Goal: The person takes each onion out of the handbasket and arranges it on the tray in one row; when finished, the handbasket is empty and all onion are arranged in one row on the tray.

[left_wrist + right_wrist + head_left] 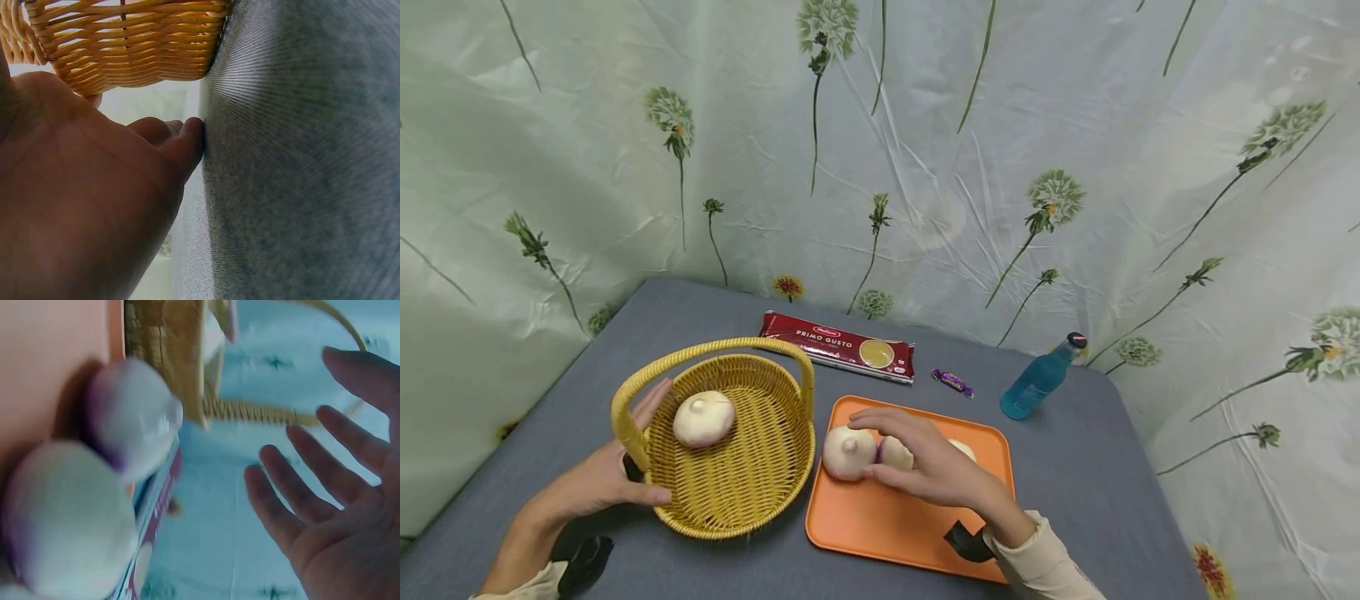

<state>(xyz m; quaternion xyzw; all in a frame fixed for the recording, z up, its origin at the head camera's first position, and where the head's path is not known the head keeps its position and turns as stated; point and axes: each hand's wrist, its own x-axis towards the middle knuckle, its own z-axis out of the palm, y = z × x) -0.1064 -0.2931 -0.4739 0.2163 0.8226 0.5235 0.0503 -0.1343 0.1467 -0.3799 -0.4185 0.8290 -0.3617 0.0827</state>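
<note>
A yellow wicker basket [748, 479] with a tall handle stands on the left, holding one white turnip [703, 419]. My left hand [598, 475] spreads along the basket's left side, thumb near the front rim and fingers partly behind the handle. In the left wrist view its palm [87, 181] faces up beside the woven wall. On the orange tray [880, 521] sits a purple-tinged turnip [847, 454], with two more partly hidden by my right hand [936, 462]. That hand hovers over them, fingers spread and holding nothing; the right wrist view shows a gap from the turnips [69, 519].
Behind the basket and tray lies a red Primo Gusto pasta pack [838, 346]. A purple-wrapped candy [952, 382] is to its right. Farther right a blue glass bottle [1041, 379] stands on the grey tablecloth [1075, 500]. A flowered curtain [925, 167] hangs at the back.
</note>
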